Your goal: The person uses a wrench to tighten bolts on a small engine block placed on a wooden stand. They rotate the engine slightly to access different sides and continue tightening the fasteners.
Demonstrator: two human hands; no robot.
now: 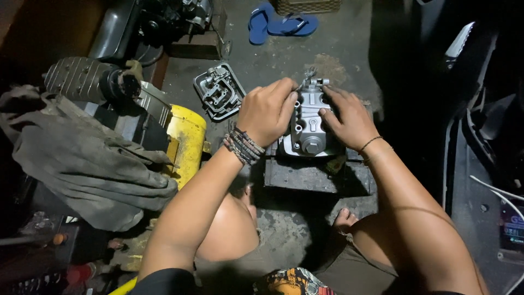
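Both the left hand (267, 109) and right hand (349, 117) clamp the cylinder head (308, 123); a separate valve cover (219, 90) lies detached on the floor (338, 49).

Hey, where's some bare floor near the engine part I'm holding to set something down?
Bare concrete lies beyond the metal engine part, up to the blue sandals, right of the valve cover. A smaller patch lies between your knees. Left is crowded: yellow tank, grey rag. Both hands, left hand and right hand, cover the part.

Dim, stained concrete floor (333, 60)
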